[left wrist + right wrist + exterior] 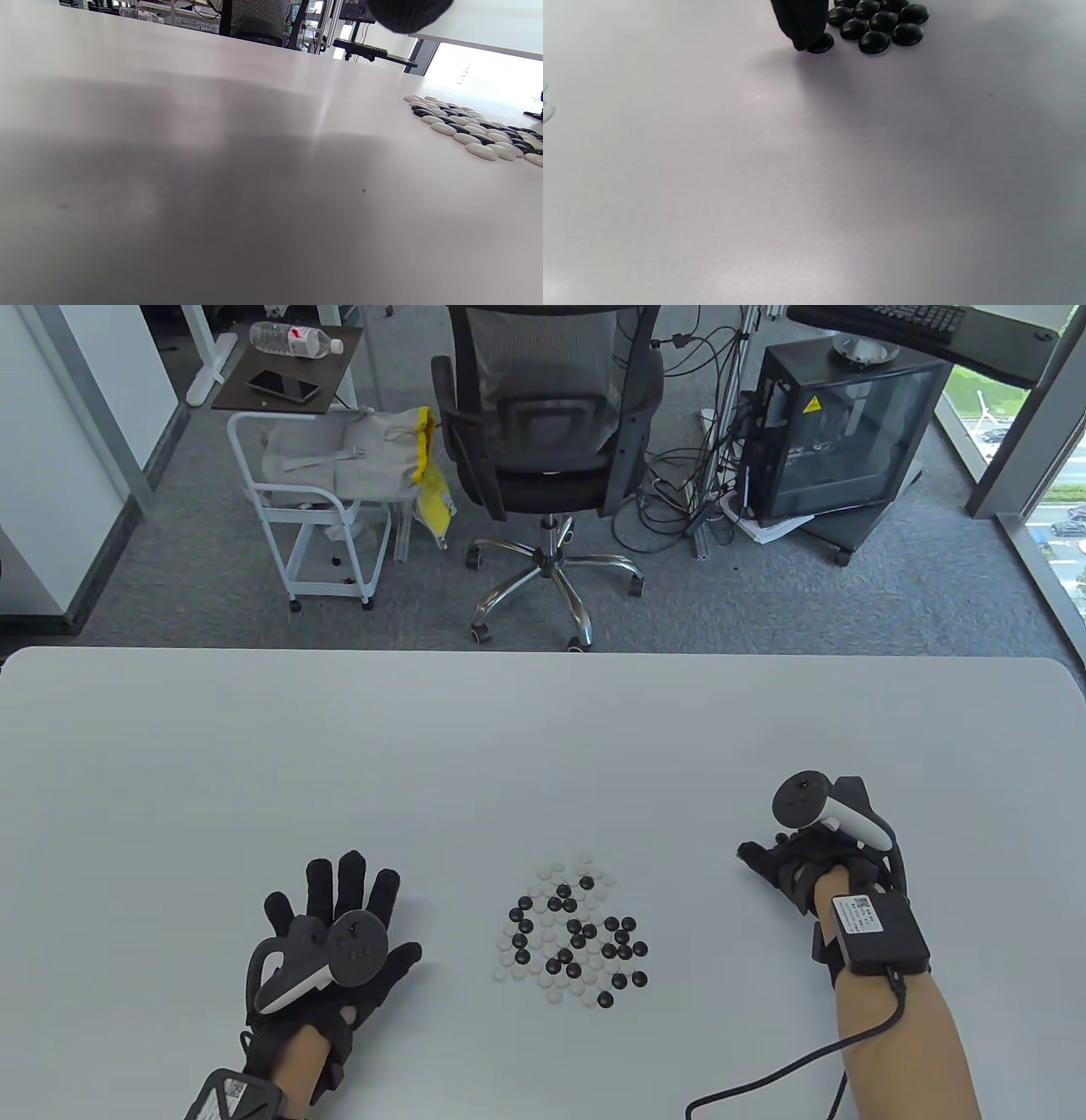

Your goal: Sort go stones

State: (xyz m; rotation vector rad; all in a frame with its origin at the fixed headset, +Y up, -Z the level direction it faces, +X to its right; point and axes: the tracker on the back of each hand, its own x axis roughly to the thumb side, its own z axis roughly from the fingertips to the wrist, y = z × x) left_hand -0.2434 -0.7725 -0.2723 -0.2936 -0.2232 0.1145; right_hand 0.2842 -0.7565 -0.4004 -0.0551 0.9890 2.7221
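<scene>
Mixed Go stones (573, 933) heaped mid-table; right hand (793, 861) to their right, fingertip (801, 25) setting a black stone (821, 43) beside sorted blacks (878, 21) — grip hidden; left hand (339, 933) flat, holding nothing.

The room is bright with daylight from the big window (1056, 487) on the right side of the table view. The smooth white bench (543, 746) looks pale and even there, with only small soft shadows under the two hands. The room's straight lines bend a little near the edges of that picture. In the left wrist view a wide grey shadow lies over the near bench, a thin shiny streak of glare runs down its middle, and the window at the far right is washed out white. In the right wrist view the picture is dimmer and a bit soft, with a blurry shadow under the black gloved fingertip (801, 21).
</scene>
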